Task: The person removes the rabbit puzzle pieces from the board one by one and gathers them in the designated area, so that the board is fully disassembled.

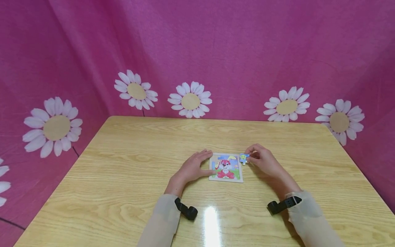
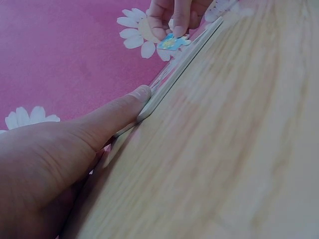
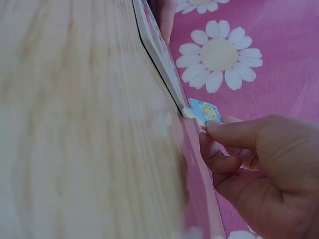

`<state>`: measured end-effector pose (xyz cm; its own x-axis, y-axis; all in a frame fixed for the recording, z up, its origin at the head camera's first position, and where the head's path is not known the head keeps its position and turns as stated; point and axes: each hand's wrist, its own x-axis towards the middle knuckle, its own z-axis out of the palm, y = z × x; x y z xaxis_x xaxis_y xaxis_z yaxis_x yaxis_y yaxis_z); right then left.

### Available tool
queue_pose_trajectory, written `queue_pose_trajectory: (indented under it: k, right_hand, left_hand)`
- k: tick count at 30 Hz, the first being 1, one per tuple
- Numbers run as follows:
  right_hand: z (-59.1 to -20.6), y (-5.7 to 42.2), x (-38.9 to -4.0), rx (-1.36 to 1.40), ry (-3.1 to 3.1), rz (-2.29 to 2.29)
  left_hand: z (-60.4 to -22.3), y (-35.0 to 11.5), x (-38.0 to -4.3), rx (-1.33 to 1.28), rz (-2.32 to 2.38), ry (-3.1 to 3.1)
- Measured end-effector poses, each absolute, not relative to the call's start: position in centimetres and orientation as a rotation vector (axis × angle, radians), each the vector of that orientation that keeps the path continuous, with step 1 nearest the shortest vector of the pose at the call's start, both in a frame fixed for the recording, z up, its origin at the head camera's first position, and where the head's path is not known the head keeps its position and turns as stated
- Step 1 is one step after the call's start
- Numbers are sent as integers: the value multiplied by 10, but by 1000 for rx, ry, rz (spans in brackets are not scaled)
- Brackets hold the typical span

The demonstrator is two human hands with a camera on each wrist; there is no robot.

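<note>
Head view, puzzle [image 1: 226, 167], woodgrain table [image 1: 123, 171], likely curtain [image 1: 216, 51]

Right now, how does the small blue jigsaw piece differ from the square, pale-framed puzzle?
The small blue jigsaw piece is pinched in the right hand; the square, pale-framed puzzle lies on the wood-grain table, touched by the left hand. The piece is smaller, with a protruding knob; the puzzle is larger, with straight outer edges. Both carry colourful printed pictures.
</note>
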<state>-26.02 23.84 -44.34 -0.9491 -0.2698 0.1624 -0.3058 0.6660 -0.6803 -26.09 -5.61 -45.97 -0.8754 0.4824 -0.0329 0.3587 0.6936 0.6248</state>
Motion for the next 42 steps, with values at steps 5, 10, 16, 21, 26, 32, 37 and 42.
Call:
queue_pose_trajectory:
  k: [5,10,16,21,26,32,37,42]
  right_hand:
    - [-443,247,-258,494,-2824,1155]
    - [-443,257,-258,469,-2842,1133]
    - [-445,266,-258,477,-2833,1108]
    - [-443,268,-258,450,-2863,1114]
    - [-443,269,-260,463,-2897,1097]
    - [-445,271,-264,484,-2945,1072]
    - [-445,271,-266,487,-2971,1068]
    - [-445,271,-268,512,-2985,1068]
  left_hand:
    - [-460,-56,-261,666,932,2707]
    - [-460,-56,-261,666,929,2709]
    - [-460,-57,-261,664,936,2705]
    - [-460,-57,-261,670,946,2704]
    - [-459,-56,-260,683,953,2705]
    - [-459,-57,-260,696,959,2703]
    - [-459,-57,-260,684,960,2701]
    - [-459,-57,-261,686,958,2700]
